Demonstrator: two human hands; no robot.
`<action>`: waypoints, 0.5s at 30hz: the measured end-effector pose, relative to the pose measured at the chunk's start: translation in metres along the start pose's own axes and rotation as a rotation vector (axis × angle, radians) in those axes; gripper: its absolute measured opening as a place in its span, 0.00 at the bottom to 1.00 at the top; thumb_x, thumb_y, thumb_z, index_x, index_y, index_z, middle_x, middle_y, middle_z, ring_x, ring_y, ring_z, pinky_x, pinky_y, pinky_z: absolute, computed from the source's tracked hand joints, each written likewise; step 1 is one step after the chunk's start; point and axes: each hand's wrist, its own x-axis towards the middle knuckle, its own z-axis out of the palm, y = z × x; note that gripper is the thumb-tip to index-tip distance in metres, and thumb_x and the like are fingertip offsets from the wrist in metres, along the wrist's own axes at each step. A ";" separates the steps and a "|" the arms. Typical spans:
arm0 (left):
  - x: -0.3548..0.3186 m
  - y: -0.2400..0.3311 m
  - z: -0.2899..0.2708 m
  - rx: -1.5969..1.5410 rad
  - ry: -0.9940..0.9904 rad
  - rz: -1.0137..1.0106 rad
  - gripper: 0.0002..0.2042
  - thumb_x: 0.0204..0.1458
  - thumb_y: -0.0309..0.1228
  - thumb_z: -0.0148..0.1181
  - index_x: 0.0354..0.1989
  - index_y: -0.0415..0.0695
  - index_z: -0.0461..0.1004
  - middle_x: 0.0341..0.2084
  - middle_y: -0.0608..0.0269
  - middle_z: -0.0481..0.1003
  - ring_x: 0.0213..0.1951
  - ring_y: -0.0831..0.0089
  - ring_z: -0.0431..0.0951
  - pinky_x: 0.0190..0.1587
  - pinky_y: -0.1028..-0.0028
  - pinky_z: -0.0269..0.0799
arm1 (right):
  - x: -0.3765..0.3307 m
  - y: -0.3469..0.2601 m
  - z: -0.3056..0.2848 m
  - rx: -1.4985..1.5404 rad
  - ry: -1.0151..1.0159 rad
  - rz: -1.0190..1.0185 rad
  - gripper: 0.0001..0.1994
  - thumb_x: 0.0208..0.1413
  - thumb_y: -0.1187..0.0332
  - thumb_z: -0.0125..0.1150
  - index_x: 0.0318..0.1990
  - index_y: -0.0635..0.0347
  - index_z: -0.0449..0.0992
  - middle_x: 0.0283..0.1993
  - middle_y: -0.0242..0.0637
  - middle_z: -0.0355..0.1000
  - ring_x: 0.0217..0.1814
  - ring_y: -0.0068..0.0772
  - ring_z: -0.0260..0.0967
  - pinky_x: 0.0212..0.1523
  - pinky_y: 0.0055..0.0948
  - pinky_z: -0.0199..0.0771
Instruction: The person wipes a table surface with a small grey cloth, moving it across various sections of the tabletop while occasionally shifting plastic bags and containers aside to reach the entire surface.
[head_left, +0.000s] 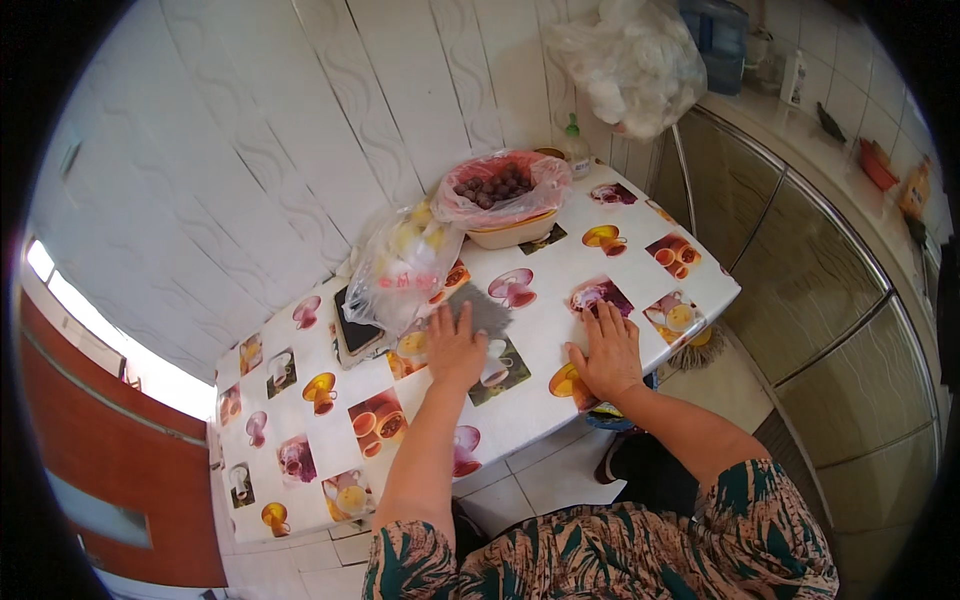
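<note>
My left hand [455,350] lies on a grey cloth [484,310] that is spread on the table [560,390], fingers pressing its near edge. My right hand [607,352] rests flat on the patterned tablecloth near the table's front edge, fingers apart and holding nothing. Just left of the cloth sits a clear plastic bag [402,265] with yellowish items, touching the area by my left hand's fingertips.
A bowl lined with a pink bag [500,195] holds dark round fruit at the back. A dark phone-like object [355,335] lies by the clear bag. A white bag [632,62] hangs on the wall. Cabinets [800,270] stand right; a broom head [690,350] lies below the table.
</note>
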 end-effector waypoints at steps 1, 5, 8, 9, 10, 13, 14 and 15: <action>0.005 0.015 0.002 -0.020 -0.037 0.043 0.29 0.57 0.45 0.45 0.68 0.52 0.57 0.69 0.47 0.49 0.70 0.52 0.45 0.70 0.55 0.39 | -0.001 0.003 0.001 -0.002 0.004 0.002 0.31 0.56 0.53 0.52 0.61 0.68 0.63 0.66 0.57 0.56 0.71 0.52 0.48 0.67 0.48 0.44; 0.004 0.061 0.001 -0.057 -0.068 0.119 0.31 0.58 0.51 0.44 0.68 0.51 0.57 0.70 0.48 0.48 0.71 0.52 0.44 0.70 0.56 0.37 | 0.000 0.003 0.001 0.005 0.010 -0.004 0.31 0.56 0.53 0.53 0.61 0.68 0.63 0.66 0.57 0.56 0.71 0.52 0.48 0.67 0.48 0.44; 0.010 0.050 0.002 -0.032 -0.065 0.088 0.32 0.58 0.53 0.43 0.69 0.53 0.54 0.70 0.51 0.47 0.71 0.56 0.43 0.71 0.57 0.35 | 0.000 0.002 0.000 0.014 -0.003 0.001 0.31 0.56 0.52 0.53 0.62 0.67 0.63 0.67 0.56 0.55 0.71 0.51 0.47 0.67 0.48 0.44; 0.013 0.040 0.002 -0.025 -0.070 0.071 0.32 0.58 0.53 0.43 0.70 0.54 0.53 0.70 0.51 0.47 0.72 0.58 0.43 0.71 0.57 0.34 | 0.000 0.002 -0.001 0.009 -0.007 0.001 0.31 0.56 0.52 0.53 0.62 0.67 0.63 0.67 0.56 0.55 0.72 0.51 0.47 0.67 0.48 0.44; 0.016 0.028 0.004 0.013 -0.070 -0.005 0.32 0.58 0.53 0.42 0.70 0.54 0.53 0.70 0.52 0.47 0.72 0.59 0.43 0.71 0.58 0.33 | 0.000 0.001 0.000 0.007 -0.012 0.003 0.31 0.56 0.52 0.52 0.62 0.66 0.63 0.67 0.56 0.55 0.72 0.51 0.47 0.67 0.48 0.44; 0.007 -0.011 -0.007 0.046 0.020 -0.089 0.31 0.59 0.52 0.43 0.69 0.53 0.54 0.69 0.51 0.50 0.71 0.57 0.46 0.71 0.56 0.36 | 0.002 -0.001 -0.001 0.009 -0.035 0.018 0.31 0.56 0.52 0.52 0.62 0.65 0.63 0.67 0.55 0.55 0.72 0.51 0.47 0.68 0.48 0.43; 0.000 -0.019 -0.011 0.047 0.030 -0.046 0.31 0.59 0.51 0.44 0.69 0.52 0.55 0.69 0.50 0.51 0.70 0.56 0.48 0.70 0.56 0.37 | 0.002 -0.001 -0.003 0.007 -0.044 0.026 0.31 0.56 0.52 0.52 0.62 0.65 0.63 0.67 0.55 0.55 0.72 0.51 0.47 0.68 0.47 0.43; -0.010 -0.026 -0.016 0.050 0.040 -0.006 0.30 0.58 0.50 0.45 0.68 0.52 0.56 0.68 0.50 0.52 0.70 0.55 0.49 0.70 0.55 0.39 | 0.002 0.000 -0.004 0.010 -0.047 0.033 0.31 0.56 0.52 0.52 0.62 0.65 0.63 0.68 0.55 0.55 0.72 0.50 0.47 0.68 0.47 0.43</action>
